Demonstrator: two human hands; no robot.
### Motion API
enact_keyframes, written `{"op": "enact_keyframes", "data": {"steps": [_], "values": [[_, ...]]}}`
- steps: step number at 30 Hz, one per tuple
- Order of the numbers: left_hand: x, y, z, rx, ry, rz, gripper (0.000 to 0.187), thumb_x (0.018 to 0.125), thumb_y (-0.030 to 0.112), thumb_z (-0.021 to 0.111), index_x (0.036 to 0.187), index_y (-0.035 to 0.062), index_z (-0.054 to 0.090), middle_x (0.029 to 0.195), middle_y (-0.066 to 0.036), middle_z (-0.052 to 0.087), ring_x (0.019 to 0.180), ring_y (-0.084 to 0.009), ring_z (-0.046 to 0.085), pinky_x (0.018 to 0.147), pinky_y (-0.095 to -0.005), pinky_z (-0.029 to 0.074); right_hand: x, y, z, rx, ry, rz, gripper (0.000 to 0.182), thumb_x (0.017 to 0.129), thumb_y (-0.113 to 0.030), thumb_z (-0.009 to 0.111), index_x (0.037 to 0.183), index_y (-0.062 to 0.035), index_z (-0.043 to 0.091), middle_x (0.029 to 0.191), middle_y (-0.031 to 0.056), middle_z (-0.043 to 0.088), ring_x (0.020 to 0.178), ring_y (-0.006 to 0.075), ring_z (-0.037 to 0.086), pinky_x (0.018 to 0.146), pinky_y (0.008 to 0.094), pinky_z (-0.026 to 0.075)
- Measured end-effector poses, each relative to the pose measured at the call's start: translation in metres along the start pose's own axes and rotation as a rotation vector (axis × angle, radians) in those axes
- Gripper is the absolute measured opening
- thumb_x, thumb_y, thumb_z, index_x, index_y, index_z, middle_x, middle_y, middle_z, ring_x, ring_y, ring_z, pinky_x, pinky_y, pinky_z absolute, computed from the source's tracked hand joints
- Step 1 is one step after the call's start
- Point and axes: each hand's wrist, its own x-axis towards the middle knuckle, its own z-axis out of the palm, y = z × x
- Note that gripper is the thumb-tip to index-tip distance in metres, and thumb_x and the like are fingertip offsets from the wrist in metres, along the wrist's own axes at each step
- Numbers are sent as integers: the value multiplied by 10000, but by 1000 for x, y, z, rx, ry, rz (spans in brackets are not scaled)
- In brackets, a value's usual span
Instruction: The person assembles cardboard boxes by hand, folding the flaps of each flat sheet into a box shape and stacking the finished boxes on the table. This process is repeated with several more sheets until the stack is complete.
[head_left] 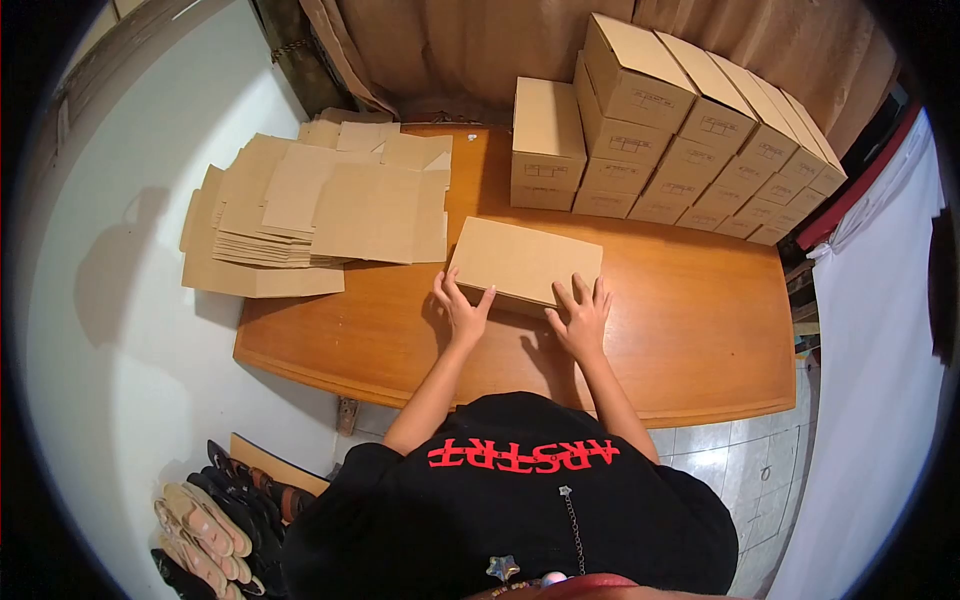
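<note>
A closed cardboard box (528, 255) lies on the wooden table in front of me, its long side towards my body. At its left front corner is my left hand (464, 308), thumb and fingers spread against the edge. My right hand (582, 312) rests at the right front edge, fingers apart and fingertips touching the box. Neither hand is wrapped round it. The underside of the box is hidden.
Flat, unfolded cardboard blanks (330, 200) are piled on the left of the wooden table (680, 330). Several stacked boxes (690, 140) with printed fronts stand at the back right. Sandals and shoes (215, 520) lie on the floor at lower left, beside the white wall.
</note>
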Motion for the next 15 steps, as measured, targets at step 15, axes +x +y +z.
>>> {"op": "enact_keyframes", "data": {"steps": [15], "values": [[-4,21,-21,-8,-580,-512,988,752,571,583,1370,-75,163,1400,-328,166,1306,-434,195,1067,-466,191,6,29,36,649,60,384,613,682,-196,710,1204,6,458,1234,216,418,1130,336,435,956,384,363]]}}
